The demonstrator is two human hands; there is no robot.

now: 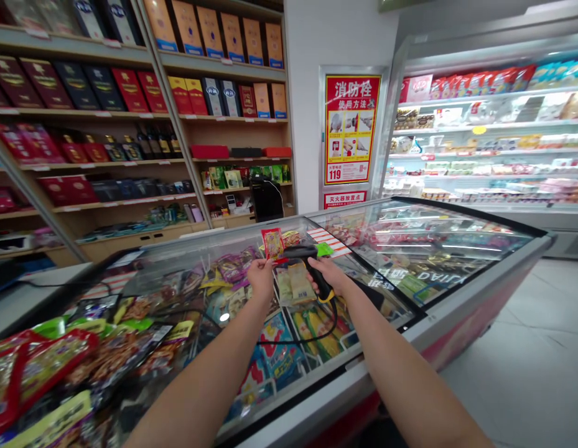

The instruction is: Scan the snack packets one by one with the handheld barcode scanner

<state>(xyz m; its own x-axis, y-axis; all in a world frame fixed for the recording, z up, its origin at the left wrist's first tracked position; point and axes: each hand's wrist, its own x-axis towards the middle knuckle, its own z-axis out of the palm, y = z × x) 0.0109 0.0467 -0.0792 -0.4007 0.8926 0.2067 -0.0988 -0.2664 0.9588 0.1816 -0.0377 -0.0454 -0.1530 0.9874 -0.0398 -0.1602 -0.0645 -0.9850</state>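
Note:
My left hand [261, 277] is closed in a pinch at the lower edge of a small red and yellow snack packet [272, 242], which stands upright above the fingers. My right hand [330, 277] wraps round the handle of a black and yellow barcode scanner [300, 251]. The scanner's head points left, close beside the packet. From its handle a black cable [312, 340] loops down and runs left over the freezer's glass. Both hands are above a glass-topped chest freezer [484, 283].
Many snack packets [116, 348] lie piled on the glass at left. Frozen packs and corn [321, 330] show through the glass. Shelves [97, 50] of boxes and bottles stand behind at left. A lit refrigerated display [494, 130] is at far right, beyond a red poster [353, 129].

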